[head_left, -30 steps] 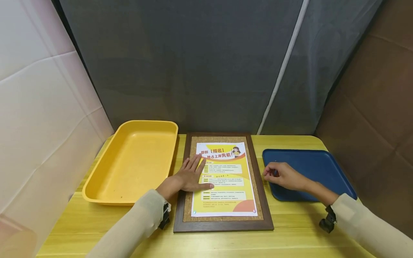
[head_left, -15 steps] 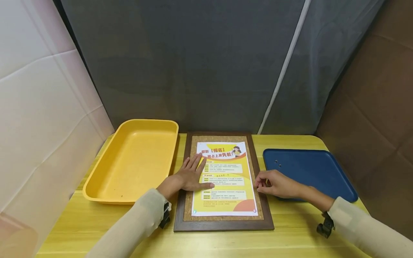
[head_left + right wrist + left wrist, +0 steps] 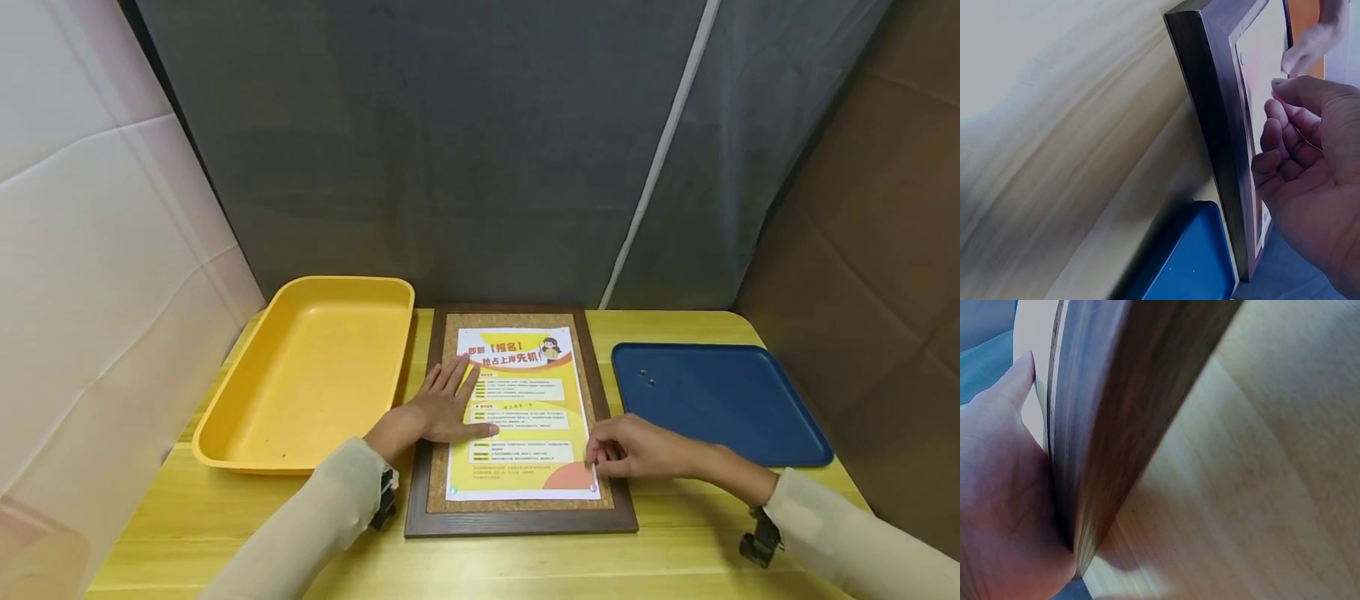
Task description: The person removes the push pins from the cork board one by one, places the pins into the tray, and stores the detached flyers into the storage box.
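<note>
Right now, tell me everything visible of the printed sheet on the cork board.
The printed sheet looks like paper: yellow and white with orange-red accents, a large Chinese heading, a cartoon figure at top right and text boxes below. It lies flat on the cork board, inside the dark frame, cork showing around it. The left hand rests on its left side; the right hand is at its lower right edge, contact unclear. Small spots near the bottom corners could be print or pins.

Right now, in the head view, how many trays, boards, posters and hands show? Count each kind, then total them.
Trays: 2, yellow tray and blue tray
Boards: 1, framed board
Posters: 1, poster
Hands: 2, left hand and right hand
Total: 6
</note>
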Tool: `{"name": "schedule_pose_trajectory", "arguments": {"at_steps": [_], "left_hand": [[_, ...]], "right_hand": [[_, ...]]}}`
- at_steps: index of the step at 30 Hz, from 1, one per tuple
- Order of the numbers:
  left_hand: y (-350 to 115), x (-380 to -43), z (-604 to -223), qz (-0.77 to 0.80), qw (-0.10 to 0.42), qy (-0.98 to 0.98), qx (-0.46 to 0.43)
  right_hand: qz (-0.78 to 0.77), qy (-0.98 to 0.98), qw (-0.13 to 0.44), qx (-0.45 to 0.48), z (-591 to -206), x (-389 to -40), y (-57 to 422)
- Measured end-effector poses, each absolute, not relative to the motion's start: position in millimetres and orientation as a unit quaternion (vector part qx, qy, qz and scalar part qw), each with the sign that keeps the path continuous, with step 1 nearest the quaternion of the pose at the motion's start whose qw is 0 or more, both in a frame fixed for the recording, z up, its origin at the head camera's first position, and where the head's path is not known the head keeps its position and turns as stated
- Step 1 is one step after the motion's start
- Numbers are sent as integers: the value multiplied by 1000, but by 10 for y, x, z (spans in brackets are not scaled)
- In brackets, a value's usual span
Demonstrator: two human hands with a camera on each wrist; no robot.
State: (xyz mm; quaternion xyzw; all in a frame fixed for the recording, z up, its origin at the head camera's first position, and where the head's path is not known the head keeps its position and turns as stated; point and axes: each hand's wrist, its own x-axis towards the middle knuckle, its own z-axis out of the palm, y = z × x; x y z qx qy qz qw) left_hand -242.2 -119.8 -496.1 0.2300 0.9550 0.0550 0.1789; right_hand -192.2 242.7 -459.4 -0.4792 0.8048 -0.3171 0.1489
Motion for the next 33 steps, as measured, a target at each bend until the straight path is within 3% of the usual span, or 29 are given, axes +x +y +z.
{"name": "schedule_pose_trajectory", "arguments": {"at_steps": [33], "left_hand": [[-1212, -2435, -4981, 59, 174, 954, 236]], "right_hand": [[-312, 815, 163, -461, -4683, -1760, 2414]]}}
